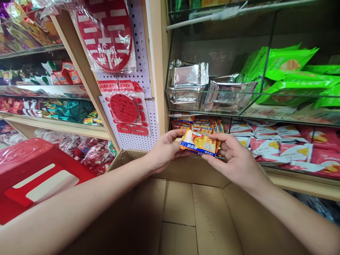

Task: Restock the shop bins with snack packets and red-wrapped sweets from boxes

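Note:
Both my hands grip a small stack of orange-and-blue biscuit packets (199, 142) between them, above the far rim of an open cardboard box (180, 202). My left hand (167, 148) is closed on the left end of the packets, thumb along the edge. At the right end, my right hand (233, 154) pinches them between thumb and fingers. How many packets are in the stack I cannot tell. Just behind, more orange packets of the same look (207, 124) lie in a low shelf compartment.
Silver packets (188, 79) and green packets (294, 74) fill the glass-fronted shelf above. Red-and-white packets (281, 147) lie in the lower right compartments. A red box (39, 173) stands at left. Red cut-out decorations (123, 108) hang on a pegboard.

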A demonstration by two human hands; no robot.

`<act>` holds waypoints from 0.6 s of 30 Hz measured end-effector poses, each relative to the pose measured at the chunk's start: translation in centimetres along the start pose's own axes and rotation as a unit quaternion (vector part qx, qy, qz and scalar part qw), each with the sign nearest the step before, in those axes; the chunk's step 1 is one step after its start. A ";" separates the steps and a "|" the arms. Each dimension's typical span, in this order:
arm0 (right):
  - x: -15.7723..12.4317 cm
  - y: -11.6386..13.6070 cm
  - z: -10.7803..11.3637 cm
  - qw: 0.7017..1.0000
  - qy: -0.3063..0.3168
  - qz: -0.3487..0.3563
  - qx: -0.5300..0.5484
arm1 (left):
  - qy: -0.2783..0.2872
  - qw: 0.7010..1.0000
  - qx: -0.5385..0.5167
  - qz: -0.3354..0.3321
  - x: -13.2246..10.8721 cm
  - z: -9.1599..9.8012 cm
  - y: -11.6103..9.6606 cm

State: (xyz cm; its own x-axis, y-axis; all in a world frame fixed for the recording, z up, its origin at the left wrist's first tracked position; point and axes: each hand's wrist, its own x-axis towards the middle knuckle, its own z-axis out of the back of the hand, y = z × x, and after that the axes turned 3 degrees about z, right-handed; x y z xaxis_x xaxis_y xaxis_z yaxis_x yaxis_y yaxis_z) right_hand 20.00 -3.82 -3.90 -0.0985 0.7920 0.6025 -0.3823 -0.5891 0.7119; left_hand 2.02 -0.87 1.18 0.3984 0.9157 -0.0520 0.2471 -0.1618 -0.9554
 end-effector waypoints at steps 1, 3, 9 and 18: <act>0.0 -0.1 0.0 1.000 0.000 0.005 -0.005 | 0.006 1.000 0.001 0.008 0.0 0.0 0.0; 0.0 -0.2 -0.1 1.000 0.005 0.022 -0.021 | 0.020 1.000 0.021 0.011 0.0 0.0 0.0; 0.1 0.8 0.2 0.993 0.029 -0.011 0.115 | 0.033 0.995 0.090 -0.033 -0.2 -0.1 0.0; 0.9 1.3 0.8 0.912 0.041 -0.196 0.357 | 0.060 0.996 0.038 -0.056 -0.4 0.1 -0.4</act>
State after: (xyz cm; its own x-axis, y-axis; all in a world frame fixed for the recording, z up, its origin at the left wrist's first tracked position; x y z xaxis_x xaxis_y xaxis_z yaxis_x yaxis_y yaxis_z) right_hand 20.14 -4.00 -2.14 -0.1622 0.9564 0.2430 0.2906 -0.1891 0.9380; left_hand 1.65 -1.17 1.52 0.4764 0.8750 0.0862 0.2299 -0.0294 -0.9728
